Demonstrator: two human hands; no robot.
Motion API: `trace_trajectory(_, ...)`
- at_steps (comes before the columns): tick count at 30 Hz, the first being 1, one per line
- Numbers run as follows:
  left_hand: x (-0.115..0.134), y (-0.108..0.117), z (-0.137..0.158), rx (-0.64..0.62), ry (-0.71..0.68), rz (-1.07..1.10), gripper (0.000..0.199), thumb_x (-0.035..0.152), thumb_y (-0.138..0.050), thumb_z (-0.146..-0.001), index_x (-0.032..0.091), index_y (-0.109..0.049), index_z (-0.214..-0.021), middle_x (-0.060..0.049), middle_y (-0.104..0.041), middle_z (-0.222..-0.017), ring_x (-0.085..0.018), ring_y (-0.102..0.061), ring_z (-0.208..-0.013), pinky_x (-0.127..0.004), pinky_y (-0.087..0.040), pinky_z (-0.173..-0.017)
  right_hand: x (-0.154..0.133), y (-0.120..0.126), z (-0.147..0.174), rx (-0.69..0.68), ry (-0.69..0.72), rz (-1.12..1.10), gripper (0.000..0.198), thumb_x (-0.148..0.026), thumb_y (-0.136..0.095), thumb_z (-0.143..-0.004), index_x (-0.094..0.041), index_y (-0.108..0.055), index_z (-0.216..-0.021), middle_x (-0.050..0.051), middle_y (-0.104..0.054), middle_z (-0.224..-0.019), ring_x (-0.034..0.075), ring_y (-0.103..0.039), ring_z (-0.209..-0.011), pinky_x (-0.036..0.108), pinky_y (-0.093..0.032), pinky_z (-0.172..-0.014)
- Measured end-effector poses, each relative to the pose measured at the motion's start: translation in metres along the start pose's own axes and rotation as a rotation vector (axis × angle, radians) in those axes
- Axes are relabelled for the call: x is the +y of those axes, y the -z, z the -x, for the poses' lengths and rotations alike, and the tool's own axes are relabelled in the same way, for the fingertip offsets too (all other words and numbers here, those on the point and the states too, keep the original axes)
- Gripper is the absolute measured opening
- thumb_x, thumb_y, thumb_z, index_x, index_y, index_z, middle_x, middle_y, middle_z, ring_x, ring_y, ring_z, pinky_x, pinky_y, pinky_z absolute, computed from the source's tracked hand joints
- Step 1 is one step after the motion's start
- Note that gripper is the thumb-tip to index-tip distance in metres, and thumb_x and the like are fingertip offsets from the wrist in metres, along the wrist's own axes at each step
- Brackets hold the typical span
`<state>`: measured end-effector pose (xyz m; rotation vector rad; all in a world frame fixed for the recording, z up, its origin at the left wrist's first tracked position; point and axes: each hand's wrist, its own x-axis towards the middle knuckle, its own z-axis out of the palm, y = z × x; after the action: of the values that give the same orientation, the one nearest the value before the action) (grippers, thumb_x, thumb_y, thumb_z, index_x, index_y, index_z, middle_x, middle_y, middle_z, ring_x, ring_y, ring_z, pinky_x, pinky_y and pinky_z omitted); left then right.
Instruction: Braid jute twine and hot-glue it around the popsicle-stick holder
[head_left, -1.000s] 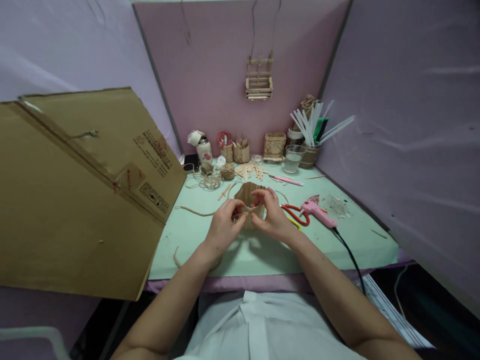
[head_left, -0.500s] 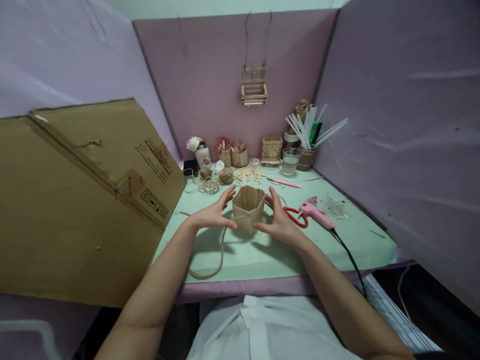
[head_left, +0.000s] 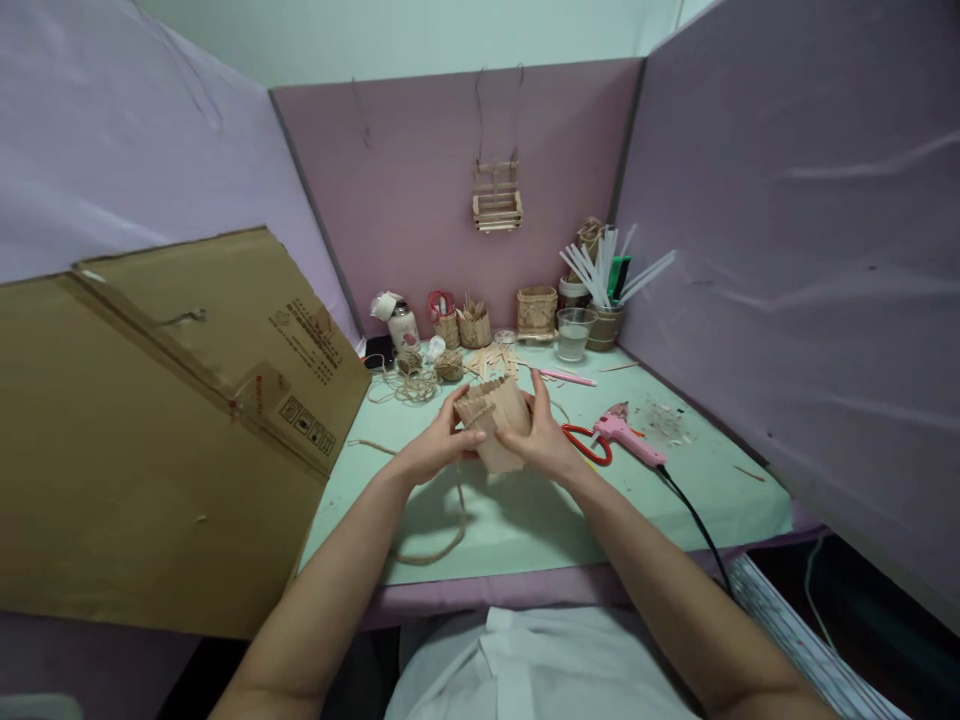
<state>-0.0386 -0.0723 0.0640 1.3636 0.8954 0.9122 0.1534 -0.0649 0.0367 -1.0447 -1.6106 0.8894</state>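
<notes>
A pale wooden-stick holder [head_left: 504,418] with an uneven rim is tilted between both hands over the green tabletop. My left hand [head_left: 442,440] grips its left side, thumb across the front. On the right side, my right hand [head_left: 544,435] closes on it with the thumb at the front and fingers behind. A length of jute rope [head_left: 459,520] curves over the table below my left hand. Red-handled scissors [head_left: 589,445] lie just right of my right hand, partly hidden by it. Beside them rests a pink glue gun [head_left: 628,440].
A large cardboard sheet [head_left: 187,430] leans on the left. Along the back stand a bottle [head_left: 403,325], stick-covered holders [head_left: 474,326], a plastic cup of liquid [head_left: 574,335] and glue sticks [head_left: 600,265]. Twine balls [head_left: 448,365], flat sticks [head_left: 495,360] and a pink pen-like tool [head_left: 568,377] lie before them.
Both hands have closed in on the stick holder and taken hold of it. It has gone from standing upright to tilted and turned. The view has shifted slightly upward.
</notes>
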Motion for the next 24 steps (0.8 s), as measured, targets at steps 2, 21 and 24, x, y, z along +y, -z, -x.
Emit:
trace_trajectory(2,0.009,-0.005,0.007,-0.031,0.098,0.093,0.091,0.043,-0.075,-0.073,0.037,-0.022,-0.147,-0.016,-0.037,-0.151,-0.031,-0.055,-0.124,-0.047,-0.055,-0.089,-0.012,0.012,-0.004,-0.050,-0.039,0.037,0.110,-0.027,-0.067,-0.072,-0.023,0.005,-0.154,0.018,-0.052,-0.135,0.027,-0.062,-0.110,0.048,-0.050,-0.094)
trace_trajectory(21,0.003,-0.014,0.022,0.131,0.065,-0.163,0.035,0.050,-0.067,-0.072,0.016,-0.065,-0.066,-0.001,-0.060,-0.065,-0.014,-0.052,-0.065,-0.026,-0.042,-0.063,-0.033,0.048,-0.015,-0.601,0.003,0.390,0.088,-0.027,-0.066,-0.072,-0.022,-0.029,-0.151,0.007,-0.071,-0.114,0.022,-0.069,-0.090,0.032,-0.054,-0.077)
trace_trajectory(24,-0.005,-0.020,0.020,0.111,0.142,0.035,0.038,0.052,-0.075,-0.065,0.015,-0.065,-0.067,0.000,-0.058,-0.063,-0.012,-0.051,-0.060,-0.024,-0.040,-0.059,-0.032,0.052,-0.024,-0.652,0.010,0.386,0.074,-0.028,-0.065,-0.073,-0.022,-0.043,-0.143,0.007,-0.069,-0.122,0.024,-0.067,-0.103,0.036,-0.054,-0.088)
